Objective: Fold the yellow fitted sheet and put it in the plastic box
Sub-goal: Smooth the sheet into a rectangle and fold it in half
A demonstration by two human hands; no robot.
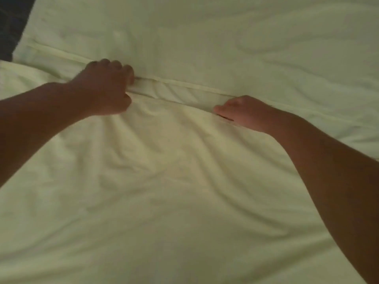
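Yellow fitted sheet (174, 191) spread wide, gripped along a seamed edge.
Its near layer fills the foreground, wrinkled and drawn up to an edge running across the middle. The left hand (106, 87) clenches that edge with curled fingers. The right hand (242, 111) pinches it further along, fingers tucked under the fabric. Beyond lies a smoother layer, with a dark patch (12, 21) at the far left corner.
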